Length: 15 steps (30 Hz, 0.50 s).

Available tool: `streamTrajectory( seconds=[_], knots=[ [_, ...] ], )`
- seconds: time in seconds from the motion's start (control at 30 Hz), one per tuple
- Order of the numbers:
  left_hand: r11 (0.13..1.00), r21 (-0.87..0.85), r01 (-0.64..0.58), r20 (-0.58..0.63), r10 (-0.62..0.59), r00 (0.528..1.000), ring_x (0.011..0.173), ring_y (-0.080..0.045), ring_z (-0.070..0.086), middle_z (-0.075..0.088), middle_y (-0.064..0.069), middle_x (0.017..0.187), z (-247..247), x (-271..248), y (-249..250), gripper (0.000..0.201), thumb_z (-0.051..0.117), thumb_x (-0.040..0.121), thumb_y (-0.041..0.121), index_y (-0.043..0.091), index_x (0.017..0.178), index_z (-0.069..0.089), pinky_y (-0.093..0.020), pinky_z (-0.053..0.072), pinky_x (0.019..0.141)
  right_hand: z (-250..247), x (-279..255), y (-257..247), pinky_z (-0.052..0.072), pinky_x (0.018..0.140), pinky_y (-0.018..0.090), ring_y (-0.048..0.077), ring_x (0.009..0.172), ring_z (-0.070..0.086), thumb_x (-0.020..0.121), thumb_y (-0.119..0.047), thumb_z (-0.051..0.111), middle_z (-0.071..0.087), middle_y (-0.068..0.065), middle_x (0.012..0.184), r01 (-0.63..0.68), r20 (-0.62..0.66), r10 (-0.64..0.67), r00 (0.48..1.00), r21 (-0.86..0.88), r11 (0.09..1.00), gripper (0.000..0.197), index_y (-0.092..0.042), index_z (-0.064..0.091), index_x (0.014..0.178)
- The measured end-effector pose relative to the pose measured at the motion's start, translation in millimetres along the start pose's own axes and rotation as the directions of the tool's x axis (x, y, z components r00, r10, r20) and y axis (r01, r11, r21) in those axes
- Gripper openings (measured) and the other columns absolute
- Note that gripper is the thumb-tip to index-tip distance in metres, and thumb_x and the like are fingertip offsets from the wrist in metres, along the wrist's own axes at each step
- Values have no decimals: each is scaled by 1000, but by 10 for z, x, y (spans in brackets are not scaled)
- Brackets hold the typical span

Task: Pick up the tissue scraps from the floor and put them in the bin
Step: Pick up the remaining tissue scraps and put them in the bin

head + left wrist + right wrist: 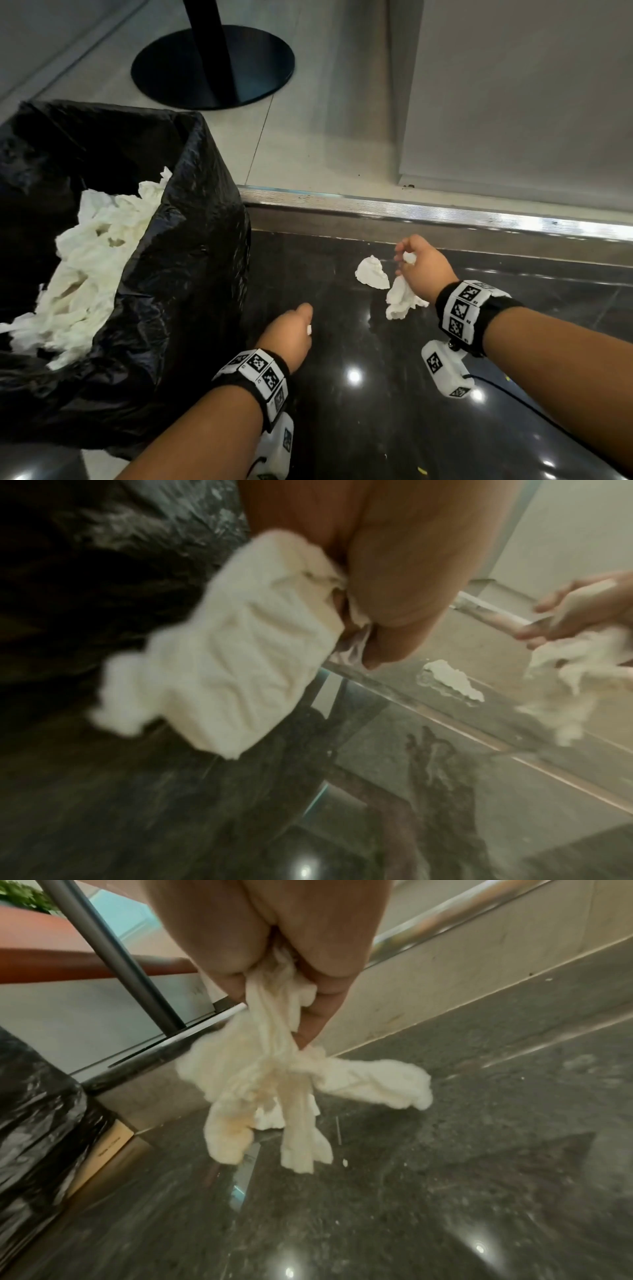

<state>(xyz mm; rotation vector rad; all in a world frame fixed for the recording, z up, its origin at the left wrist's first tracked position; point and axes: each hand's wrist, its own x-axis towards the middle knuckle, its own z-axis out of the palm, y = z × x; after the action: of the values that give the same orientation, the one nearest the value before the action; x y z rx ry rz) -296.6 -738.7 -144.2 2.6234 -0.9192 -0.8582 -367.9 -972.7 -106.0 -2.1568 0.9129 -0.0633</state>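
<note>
My right hand (416, 262) grips a bunch of white tissue scraps (274, 1091) that hangs from its fist above the dark polished floor. One crumpled tissue scrap (371, 273) lies on the floor just left of that hand. My left hand (289, 334) holds a wad of white tissue (219, 647), mostly hidden under the hand in the head view, right beside the bin. The bin (191, 274), lined with a black plastic bag, stands at the left and holds a heap of white tissues (92, 263).
A metal-edged step (428, 209) runs across behind the hands, with pale tiles above it. A black round stand base (212, 65) with a pole sits on the tiles behind the bin. A pale wall panel (520, 102) rises at the right.
</note>
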Motion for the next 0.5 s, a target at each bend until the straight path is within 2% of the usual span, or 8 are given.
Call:
streamTrajectory(
  seconds=[0.07,0.13,0.2,0.23,0.3,0.37,0.43,0.5],
  knots=[
    [998,-37,-54,-26,53,998,87,-29,59,57,-12,103,-31,-7,94,11,47,87,7,11,97,48,-33,45,73,29,-8,-3,42,72,28,24,81,57,92,-17,53,61,1,96,10,-13,-11,1000,-34,999,7,-15,57,98],
    [992,-19,-125,-21,125,992,85,-32,59,52,-11,108,-47,61,186,14,47,87,8,13,100,48,-37,48,74,-10,-21,-34,38,69,28,22,76,55,91,-35,55,62,2,80,-17,6,17,1000,-70,997,22,-14,59,88],
    [979,52,-195,18,195,981,89,-36,60,45,-11,123,-60,225,327,23,44,89,9,14,111,47,-41,51,78,-87,-49,-106,41,70,31,25,74,56,89,-45,54,58,3,68,-48,28,50,998,-71,996,40,-7,62,82],
    [972,84,-218,41,215,976,94,-38,60,37,-11,138,-54,334,414,31,42,90,9,16,120,44,-43,51,82,-129,-75,-145,43,72,33,26,76,57,89,-46,54,58,5,68,-35,35,37,999,-59,998,44,-4,62,79],
    [957,163,-238,93,225,970,105,-41,57,5,-5,159,-48,570,607,50,39,91,7,23,138,32,-43,49,89,-176,-125,-196,44,73,34,25,75,58,89,-44,56,58,4,66,18,62,-16,998,-37,999,41,-10,60,66],
    [940,230,-252,182,213,960,109,-41,54,-18,4,159,-4,781,727,70,37,90,2,32,148,11,-44,46,92,-199,-195,-224,42,69,30,15,68,55,87,-40,60,56,-5,63,41,97,-40,994,-11,999,34,-21,54,59],
    [929,276,-247,289,165,943,115,-42,51,-24,8,157,85,968,738,79,38,90,2,38,147,-2,-45,45,98,-212,-290,-243,39,65,27,4,63,50,87,-38,61,53,-9,62,60,152,-55,987,-31,998,31,-25,54,60],
    [940,283,-188,300,99,949,119,-42,49,-15,7,159,176,1075,681,72,40,91,10,38,147,3,-47,42,103,-213,-357,-217,40,68,29,7,63,49,88,-37,59,53,-6,64,69,223,-51,973,-73,995,28,-15,60,70]
  ],
)
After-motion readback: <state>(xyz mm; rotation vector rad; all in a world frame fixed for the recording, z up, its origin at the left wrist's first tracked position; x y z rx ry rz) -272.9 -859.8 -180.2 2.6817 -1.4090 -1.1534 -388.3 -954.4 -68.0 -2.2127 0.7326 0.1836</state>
